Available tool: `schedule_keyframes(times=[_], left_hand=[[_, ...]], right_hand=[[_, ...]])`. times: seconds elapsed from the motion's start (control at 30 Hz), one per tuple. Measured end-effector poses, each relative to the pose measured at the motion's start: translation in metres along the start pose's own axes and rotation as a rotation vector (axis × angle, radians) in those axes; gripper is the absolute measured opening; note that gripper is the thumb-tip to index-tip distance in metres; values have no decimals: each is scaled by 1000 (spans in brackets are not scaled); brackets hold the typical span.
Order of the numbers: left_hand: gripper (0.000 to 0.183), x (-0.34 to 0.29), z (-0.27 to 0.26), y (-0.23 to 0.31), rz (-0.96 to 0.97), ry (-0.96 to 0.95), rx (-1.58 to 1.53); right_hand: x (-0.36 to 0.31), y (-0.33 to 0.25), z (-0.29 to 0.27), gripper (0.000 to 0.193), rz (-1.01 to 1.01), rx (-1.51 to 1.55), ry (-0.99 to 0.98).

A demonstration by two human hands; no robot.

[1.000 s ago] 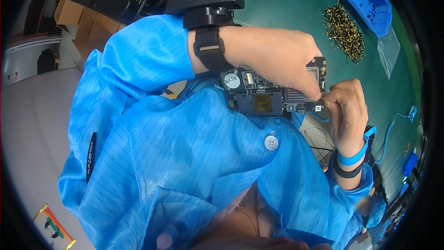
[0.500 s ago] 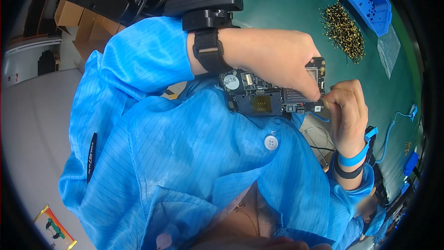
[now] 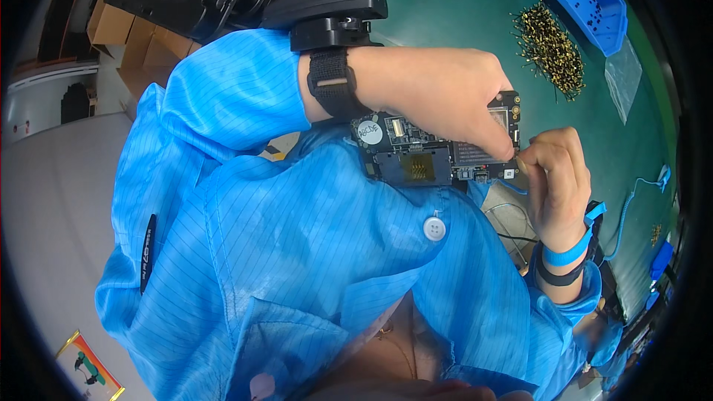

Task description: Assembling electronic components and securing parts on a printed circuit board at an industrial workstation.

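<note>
My left hand (image 3: pixel 445 96) reaches in from the left and grips a black circuit board (image 3: pixel 382 163), its thumb lying across the board's face near the right end. A white round sticker, small connectors and a gold-coloured patch show on the board; the hand covers part of its upper side. At the board's right edge, my right hand (image 3: pixel 558 178) is closed in a pinch, fingertips touching or nearly touching the edge beside the left thumb. Whatever sits between those fingertips is too small to make out. A black boxy device (image 3: pixel 338 0) is strapped on my left wrist, and a blue band (image 3: pixel 568 254) circles my right.
Beyond the hands, a pile of small black-and-gold parts (image 3: pixel 549 52) lies on the green table (image 3: pixel 445 11). Close by are a blue bin (image 3: pixel 613 41) with small dark pieces and a clear plastic bag (image 3: pixel 625 85). Black trays (image 3: pixel 186 0) stand far left. A blue cord (image 3: pixel 625 223) runs at right.
</note>
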State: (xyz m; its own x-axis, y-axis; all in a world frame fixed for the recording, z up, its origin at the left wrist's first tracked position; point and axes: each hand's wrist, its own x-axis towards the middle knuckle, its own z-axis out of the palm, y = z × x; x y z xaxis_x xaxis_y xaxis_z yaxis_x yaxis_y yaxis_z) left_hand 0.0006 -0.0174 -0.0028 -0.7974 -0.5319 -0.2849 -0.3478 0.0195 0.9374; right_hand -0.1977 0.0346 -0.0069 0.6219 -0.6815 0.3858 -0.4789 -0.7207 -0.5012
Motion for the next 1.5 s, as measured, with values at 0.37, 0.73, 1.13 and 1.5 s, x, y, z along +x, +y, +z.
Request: schedule_keyframes(times=[0.37, 0.73, 1.13, 1.5], left_hand=[[21, -2, 1, 2, -4, 9, 56], [19, -3, 3, 3, 59, 23, 49], [19, -6, 4, 4, 47, 76, 60], [16, -5, 9, -1, 92, 95, 50]], right_hand=[[-7, -15, -4, 12, 721, 701, -41], [-4, -21, -6, 7, 759, 666, -23], [-3, -20, -5, 4, 704, 643, -18], [-3, -23, -6, 2, 637, 528, -32]])
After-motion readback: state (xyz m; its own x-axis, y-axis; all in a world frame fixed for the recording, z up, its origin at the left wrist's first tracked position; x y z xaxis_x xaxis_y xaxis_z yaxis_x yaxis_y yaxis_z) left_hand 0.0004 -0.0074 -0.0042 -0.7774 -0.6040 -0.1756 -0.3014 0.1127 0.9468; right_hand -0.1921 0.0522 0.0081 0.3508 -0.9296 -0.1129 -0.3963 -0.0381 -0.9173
